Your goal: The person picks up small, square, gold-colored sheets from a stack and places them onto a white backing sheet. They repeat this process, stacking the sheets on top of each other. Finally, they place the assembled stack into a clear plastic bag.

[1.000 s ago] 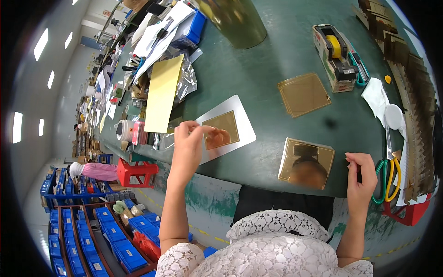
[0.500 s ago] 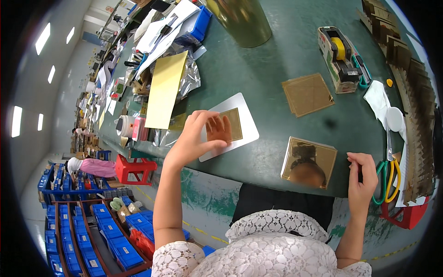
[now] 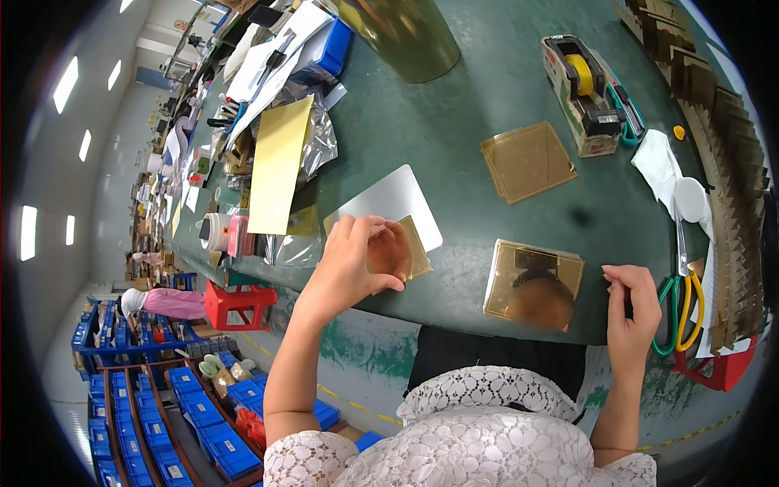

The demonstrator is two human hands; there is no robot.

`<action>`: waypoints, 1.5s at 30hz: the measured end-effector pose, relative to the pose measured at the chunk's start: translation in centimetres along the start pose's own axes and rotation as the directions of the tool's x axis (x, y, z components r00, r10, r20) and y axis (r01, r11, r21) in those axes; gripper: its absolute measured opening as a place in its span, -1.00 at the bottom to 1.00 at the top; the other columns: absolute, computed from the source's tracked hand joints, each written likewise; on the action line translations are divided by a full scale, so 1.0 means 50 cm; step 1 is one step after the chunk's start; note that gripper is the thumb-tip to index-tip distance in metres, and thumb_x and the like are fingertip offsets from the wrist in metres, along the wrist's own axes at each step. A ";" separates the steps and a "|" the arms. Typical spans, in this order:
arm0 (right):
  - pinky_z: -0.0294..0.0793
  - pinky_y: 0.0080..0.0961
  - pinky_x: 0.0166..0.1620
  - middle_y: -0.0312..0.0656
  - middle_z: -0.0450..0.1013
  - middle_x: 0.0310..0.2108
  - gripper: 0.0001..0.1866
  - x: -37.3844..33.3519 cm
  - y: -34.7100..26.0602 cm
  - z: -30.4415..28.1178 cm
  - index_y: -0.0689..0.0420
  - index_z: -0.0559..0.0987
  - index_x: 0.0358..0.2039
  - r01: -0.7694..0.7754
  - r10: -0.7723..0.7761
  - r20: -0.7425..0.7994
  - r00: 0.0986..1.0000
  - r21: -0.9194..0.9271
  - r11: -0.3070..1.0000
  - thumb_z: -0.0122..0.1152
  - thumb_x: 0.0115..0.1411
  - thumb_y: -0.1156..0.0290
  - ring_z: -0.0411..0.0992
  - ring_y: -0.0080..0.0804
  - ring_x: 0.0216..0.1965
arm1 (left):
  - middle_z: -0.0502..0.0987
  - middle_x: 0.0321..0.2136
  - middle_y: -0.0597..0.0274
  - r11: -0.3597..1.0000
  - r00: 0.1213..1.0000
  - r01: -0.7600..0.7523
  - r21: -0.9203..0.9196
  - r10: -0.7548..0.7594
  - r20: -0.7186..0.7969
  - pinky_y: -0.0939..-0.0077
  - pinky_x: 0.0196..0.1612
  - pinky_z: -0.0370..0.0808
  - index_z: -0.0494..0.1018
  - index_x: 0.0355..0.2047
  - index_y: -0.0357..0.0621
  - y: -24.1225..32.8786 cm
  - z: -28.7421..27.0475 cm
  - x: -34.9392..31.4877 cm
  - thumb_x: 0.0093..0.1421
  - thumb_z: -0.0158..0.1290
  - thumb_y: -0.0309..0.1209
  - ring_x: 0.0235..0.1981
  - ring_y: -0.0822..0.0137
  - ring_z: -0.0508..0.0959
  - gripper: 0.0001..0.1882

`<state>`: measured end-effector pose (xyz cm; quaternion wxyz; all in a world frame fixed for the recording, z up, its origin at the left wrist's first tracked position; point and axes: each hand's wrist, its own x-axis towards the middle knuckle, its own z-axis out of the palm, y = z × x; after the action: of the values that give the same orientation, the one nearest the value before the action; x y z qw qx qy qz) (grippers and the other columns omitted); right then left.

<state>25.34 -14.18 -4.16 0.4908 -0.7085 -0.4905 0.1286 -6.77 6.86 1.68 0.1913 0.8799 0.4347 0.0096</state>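
Since the earlier frames, the small bronze plate has shifted toward the near side of the white card, and the left hand has gone with it. From where I watch, that plate now overlaps the card's near edge, its closest corner out over the green table; whether it is lifted clear, I can't tell. I see the left thumb at the plate's near edge and the fingers bent at its far edge, spread about as wide as the plate and holding it between them; a reflection of the hand fills much of its shiny face. I have the right hand at the table's near edge, fingers loosely curled, and I can't make out whether anything is inside. Just left of it lies a stack of bronze plates, with scissors close on its other side. Farther back I see two overlapping plates near the tape dispenser.
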 end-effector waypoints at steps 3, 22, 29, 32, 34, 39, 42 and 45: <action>0.43 -0.48 -0.29 -0.12 0.49 -0.33 -0.75 0.001 0.005 0.000 0.26 0.61 -0.20 0.025 -0.024 -0.017 1.000 0.023 0.999 0.12 0.16 0.80 0.45 -0.33 -0.34 | 0.39 -0.06 0.03 0.999 1.000 0.029 0.031 -0.029 -0.007 0.20 0.16 0.43 0.36 0.06 -0.21 0.014 -0.007 0.010 -0.32 0.58 -0.36 0.06 -0.03 0.43 -0.10; 0.43 -0.39 -0.33 -0.12 0.50 -0.37 -0.77 0.004 0.004 0.001 0.23 0.62 -0.22 0.033 -0.029 -0.045 0.999 0.085 0.996 0.16 0.14 0.77 0.47 -0.24 -0.37 | 0.65 -0.30 0.28 0.645 0.997 0.003 -0.764 0.057 0.052 0.64 -0.14 0.44 0.50 -0.01 -0.31 0.151 0.020 0.285 0.35 0.13 -0.40 -0.29 0.53 0.57 -0.72; 0.44 -0.36 -0.30 -0.11 0.50 -0.36 -0.77 0.002 0.016 -0.001 0.23 0.62 -0.23 0.061 -0.057 -0.056 0.997 0.067 0.996 0.19 0.11 0.77 0.48 -0.19 -0.35 | 0.54 -0.21 0.26 0.883 0.952 -0.290 -0.369 0.304 -0.020 0.59 -0.15 0.44 0.58 -0.07 -0.14 0.191 0.044 0.230 0.14 0.36 -0.31 -0.16 0.46 0.49 -0.63; 0.45 -0.35 -0.29 -0.10 0.50 -0.36 -0.76 0.003 0.015 -0.003 0.22 0.62 -0.23 0.068 -0.067 -0.038 0.997 0.047 0.997 0.20 0.10 0.77 0.48 -0.16 -0.35 | 0.51 -0.28 0.31 0.880 0.909 -0.206 -0.428 0.334 0.249 0.62 -0.24 0.42 0.58 -0.10 -0.16 0.205 0.054 0.172 0.12 0.39 -0.32 -0.24 0.50 0.48 -0.63; 0.45 -0.35 -0.28 -0.10 0.51 -0.36 -0.76 0.004 0.014 -0.005 0.22 0.62 -0.23 0.068 -0.067 -0.032 0.997 0.048 0.997 0.20 0.10 0.77 0.48 -0.16 -0.35 | 0.48 -0.31 0.34 0.891 0.913 -0.208 -0.405 0.325 0.248 0.64 -0.29 0.40 0.58 -0.13 -0.18 0.199 0.074 0.161 0.12 0.39 -0.34 -0.30 0.55 0.47 -0.65; 0.45 -0.35 -0.28 -0.11 0.51 -0.36 -0.76 0.005 0.011 -0.002 0.22 0.62 -0.23 0.054 -0.052 -0.026 0.998 0.066 0.996 0.19 0.11 0.77 0.48 -0.17 -0.35 | 0.57 -0.31 0.43 0.677 0.969 0.061 -0.734 0.136 0.207 0.70 -0.31 0.37 0.57 -0.19 -0.19 0.149 0.090 0.167 0.25 0.28 -0.43 -0.31 0.65 0.50 -0.82; 0.45 -0.36 -0.30 -0.11 0.51 -0.36 -0.75 0.006 0.009 -0.001 0.22 0.62 -0.22 0.040 -0.038 -0.033 0.999 0.060 0.997 0.19 0.12 0.78 0.48 -0.19 -0.35 | 0.62 -0.34 0.45 0.572 0.984 0.099 -0.814 0.063 0.164 0.72 -0.30 0.35 0.58 -0.20 -0.17 0.144 0.022 0.150 0.30 0.21 -0.40 -0.34 0.66 0.51 -0.87; 0.44 -0.39 -0.32 -0.12 0.51 -0.36 -0.75 0.003 0.011 -0.001 0.22 0.62 -0.22 0.022 -0.020 -0.043 0.999 0.051 0.998 0.17 0.12 0.79 0.47 -0.23 -0.36 | 0.60 -0.38 0.45 0.638 0.995 0.101 -0.763 -0.080 0.065 0.71 -0.33 0.32 0.56 -0.17 -0.17 0.074 -0.039 0.132 0.33 0.18 -0.38 -0.38 0.65 0.48 -0.86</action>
<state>25.77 -14.10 -4.56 0.5206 -0.6929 -0.4840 0.1209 -0.18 10.55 3.76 0.5508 0.6938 0.4311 0.1717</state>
